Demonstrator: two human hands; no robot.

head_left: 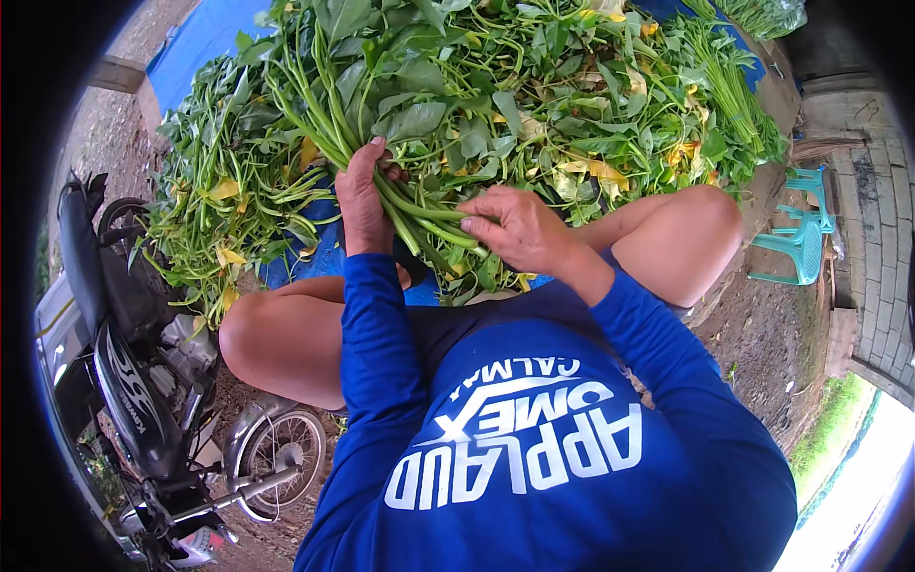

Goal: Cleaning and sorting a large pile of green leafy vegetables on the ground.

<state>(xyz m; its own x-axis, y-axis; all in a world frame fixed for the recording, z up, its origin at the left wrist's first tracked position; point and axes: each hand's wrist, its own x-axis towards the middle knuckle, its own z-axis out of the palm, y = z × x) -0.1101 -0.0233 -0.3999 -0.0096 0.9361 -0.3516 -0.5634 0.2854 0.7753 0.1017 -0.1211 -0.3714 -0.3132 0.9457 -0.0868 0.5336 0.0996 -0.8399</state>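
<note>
My left hand (362, 195) is closed around a bunch of leafy green stems (329, 133), whose leaves point up and away from me. The cut stem ends come out below that grip and slant to the right. There my right hand (519, 229) pinches the lower stems between thumb and fingers. Some of its fingertips are hidden by the stems. Both hands are above my lap, between my bent knees. A large heap of leafy greens (562, 86), with yellowed leaves mixed in, spreads just beyond them.
Under the heap is a blue sheet (205, 48). Tied bundles of long green stems (720, 86) lie at the far right. A motorcycle (143, 381) stands to my left on bare ground. Turquoise plastic chairs (796, 250) stand at the right, near a block wall (872, 181).
</note>
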